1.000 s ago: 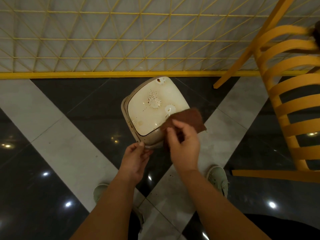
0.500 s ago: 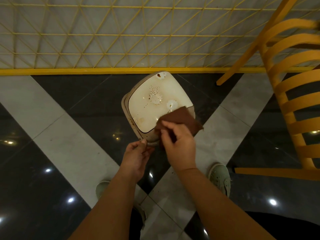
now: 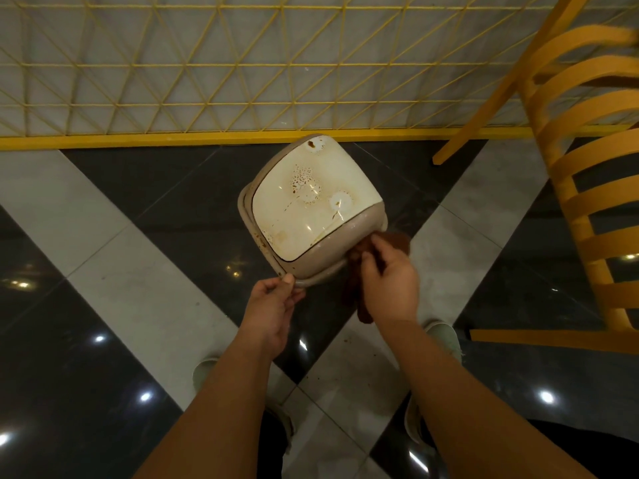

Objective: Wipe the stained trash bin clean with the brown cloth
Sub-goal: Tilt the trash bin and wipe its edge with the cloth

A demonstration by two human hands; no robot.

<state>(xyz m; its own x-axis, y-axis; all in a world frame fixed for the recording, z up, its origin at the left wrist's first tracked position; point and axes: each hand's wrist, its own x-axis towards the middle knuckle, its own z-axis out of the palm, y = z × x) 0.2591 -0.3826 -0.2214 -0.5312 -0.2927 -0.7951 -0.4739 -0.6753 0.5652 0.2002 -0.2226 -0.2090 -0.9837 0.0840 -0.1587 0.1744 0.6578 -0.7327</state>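
My left hand [image 3: 273, 305] is curled narrow, thumb and fingertips pinched onto the near rim of the trash bin [image 3: 313, 205] at its lower left corner. My right hand [image 3: 387, 278] is closed around the brown cloth [image 3: 359, 302], the fingers pressing it against the bin's near right side wall, just below the lid edge. Part of the cloth shows past my fingers toward the right, and a darker fold hangs down below my palm.

The bin stands on the floor [image 3: 138, 271] right in front of me, between my hands and the yellow lattice fence [image 3: 207, 74], its far corner almost at the fence's bottom rail. I see it from above: a cream, rounded-square top inside a beige rim. It sits turned diamond-wise, one corner pointing away toward the fence and slightly right, the opposite corner toward my left hand. I cannot tell which way its longer side runs, since the top looks nearly square. Brown speckled stains sit near the middle of the lid, a dark blot at the far corner, and brown smears line the left rim.

A yellow slatted chair [image 3: 581, 188] stands to the right, well apart from the bin. My light shoes [image 3: 446, 340] show beneath my forearms.
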